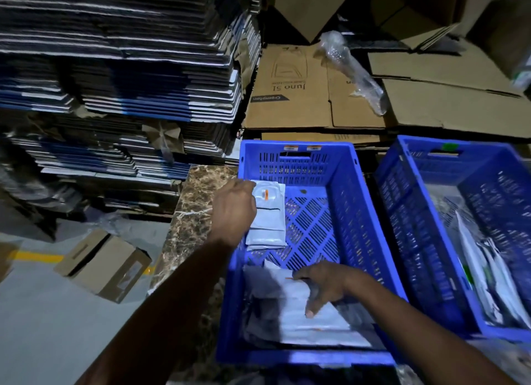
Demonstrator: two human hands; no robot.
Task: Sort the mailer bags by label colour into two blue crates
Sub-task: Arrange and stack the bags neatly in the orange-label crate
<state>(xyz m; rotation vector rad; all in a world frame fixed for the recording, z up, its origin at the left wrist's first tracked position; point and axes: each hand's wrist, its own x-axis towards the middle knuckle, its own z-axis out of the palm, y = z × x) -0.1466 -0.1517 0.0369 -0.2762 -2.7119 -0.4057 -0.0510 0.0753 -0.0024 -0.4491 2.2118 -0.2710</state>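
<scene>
A placing step is judged in hand: an orange-labelled mailer bag (pixel 267 212) is gripped by the left hand (pixel 234 209) inside the centre blue crate (pixel 359 212), the right hand (pixel 324 284) rests spread-fingered on lower-centre bags (pixel 313 324), so release is called for next.

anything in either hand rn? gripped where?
Left hand grips a grey mailer bag at its left edge, over the near crate. Right hand rests open on bags, holding nothing.

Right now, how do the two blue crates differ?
The middle crate carries orange stickers on its far rim and shows bare lattice floor between its mailer bags; the right crate has a green sticker and sits angled. Both hands, left hand and right hand, reach into the middle crate, none into the right crate. Both are perforated blue plastic.
</scene>
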